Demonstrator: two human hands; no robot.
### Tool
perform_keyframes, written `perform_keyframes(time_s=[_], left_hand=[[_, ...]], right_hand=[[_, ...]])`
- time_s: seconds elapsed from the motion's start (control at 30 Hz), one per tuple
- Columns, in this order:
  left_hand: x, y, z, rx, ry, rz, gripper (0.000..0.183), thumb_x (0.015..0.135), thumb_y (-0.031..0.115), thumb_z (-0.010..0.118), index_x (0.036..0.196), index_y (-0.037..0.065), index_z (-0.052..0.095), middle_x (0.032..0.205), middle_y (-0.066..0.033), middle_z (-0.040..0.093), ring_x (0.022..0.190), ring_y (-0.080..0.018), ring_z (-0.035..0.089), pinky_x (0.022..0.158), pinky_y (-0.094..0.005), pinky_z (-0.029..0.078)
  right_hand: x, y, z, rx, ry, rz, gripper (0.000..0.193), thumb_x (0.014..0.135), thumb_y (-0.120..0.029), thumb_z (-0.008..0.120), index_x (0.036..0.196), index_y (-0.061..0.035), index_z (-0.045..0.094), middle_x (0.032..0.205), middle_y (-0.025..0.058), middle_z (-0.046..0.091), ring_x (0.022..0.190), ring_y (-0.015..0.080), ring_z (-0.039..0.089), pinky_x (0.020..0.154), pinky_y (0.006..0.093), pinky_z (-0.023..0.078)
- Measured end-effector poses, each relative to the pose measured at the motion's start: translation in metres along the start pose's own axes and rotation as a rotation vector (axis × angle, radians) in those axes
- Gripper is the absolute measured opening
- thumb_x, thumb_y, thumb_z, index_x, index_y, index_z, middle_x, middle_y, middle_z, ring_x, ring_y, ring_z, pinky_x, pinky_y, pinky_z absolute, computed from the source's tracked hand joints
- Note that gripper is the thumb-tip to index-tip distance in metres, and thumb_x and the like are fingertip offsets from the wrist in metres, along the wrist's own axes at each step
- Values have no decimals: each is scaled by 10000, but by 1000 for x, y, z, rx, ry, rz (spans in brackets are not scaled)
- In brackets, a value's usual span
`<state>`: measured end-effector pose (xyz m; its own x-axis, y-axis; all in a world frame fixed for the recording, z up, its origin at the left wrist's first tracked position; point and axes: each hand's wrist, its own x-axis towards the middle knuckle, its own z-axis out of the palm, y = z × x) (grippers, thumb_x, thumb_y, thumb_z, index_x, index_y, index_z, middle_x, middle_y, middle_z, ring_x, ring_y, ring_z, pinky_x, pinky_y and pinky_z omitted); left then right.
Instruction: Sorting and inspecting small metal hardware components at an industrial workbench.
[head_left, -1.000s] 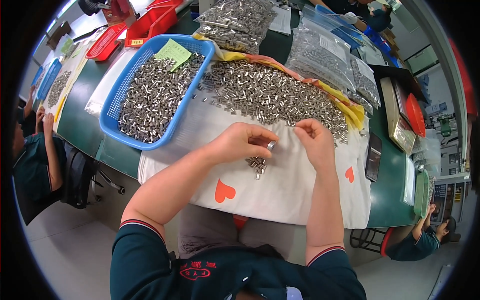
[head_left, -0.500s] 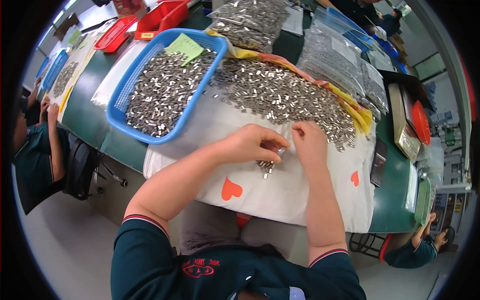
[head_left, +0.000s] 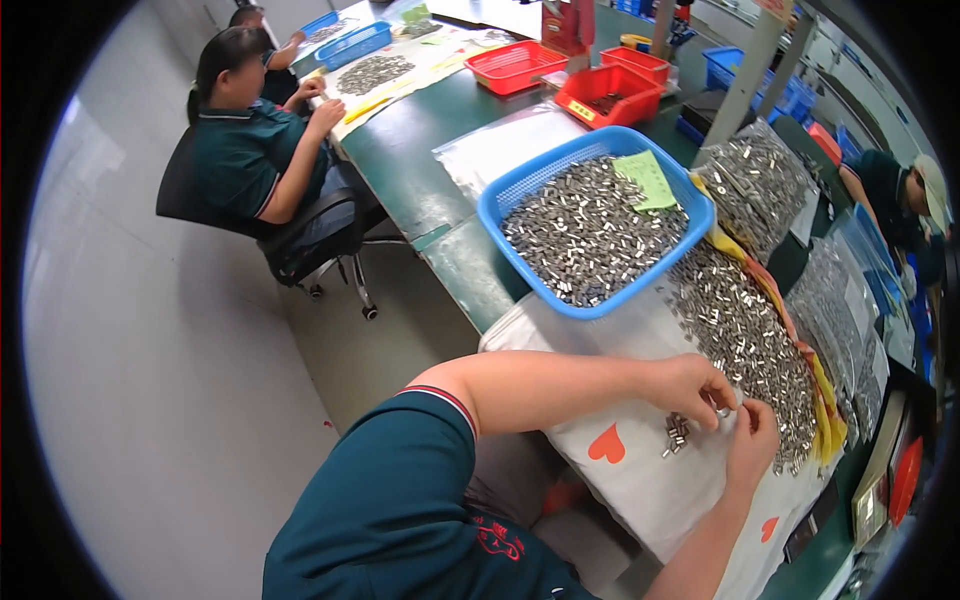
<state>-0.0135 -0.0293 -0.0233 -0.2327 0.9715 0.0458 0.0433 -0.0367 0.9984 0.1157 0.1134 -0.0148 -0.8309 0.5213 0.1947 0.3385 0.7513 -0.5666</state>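
My left hand is curled low over the white cloth, a shiny small metal piece showing at its fingertips. Close to it on the right, my right hand has its fingers pressed together; what they hold, if anything, is too small to make out. Below my left palm lies a little cluster of small metal pieces. Beyond both hands spreads a large heap of similar metal pieces. A blue plastic basket full of them stands on the far left of the heap, with a green paper note on top.
A yellow and orange cloth edge borders the heap. Bulging clear bags of metal parts lie behind it. Red bins stand farther back on the green table. A seated co-worker is at the left.
The view has swung left, so the table and both hands appear farther right. My hands stay close together over the cloth, fingertips now nearer each other.
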Motion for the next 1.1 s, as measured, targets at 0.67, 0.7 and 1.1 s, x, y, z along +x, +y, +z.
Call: perform_keyframes(time_s=[0.67, 0.7, 1.1], left_hand=[[4, -5, -1, -145, 117, 23, 381, 690, 43, 690, 1052, 6, 577, 951, -82, 620, 827, -111, 593, 742, -238, 488], [4, -4, -1, -123, 122, 17, 382, 689, 41, 691, 1052, 5, 577, 951, -80, 621, 824, -112, 594, 741, -236, 488], [0, 1, -4, 67, 146, 0, 381, 672, 63, 715, 1029, 9, 595, 934, -72, 631, 817, -115, 596, 742, -238, 484]], right_hand=[[-9, -6, 2, 628, -89, 14, 70, 772, 55, 541, 824, 9, 544, 794, 16, 533, 700, 67, 469, 636, 192, 385], [-10, -11, 1, 517, -59, -61, 70, 765, 53, 545, 817, 6, 545, 783, 20, 536, 687, 73, 467, 626, 199, 385], [-11, -28, 5, 231, 44, -247, 68, 726, 52, 562, 775, 9, 543, 724, 51, 555, 627, 124, 490, 584, 245, 399]])
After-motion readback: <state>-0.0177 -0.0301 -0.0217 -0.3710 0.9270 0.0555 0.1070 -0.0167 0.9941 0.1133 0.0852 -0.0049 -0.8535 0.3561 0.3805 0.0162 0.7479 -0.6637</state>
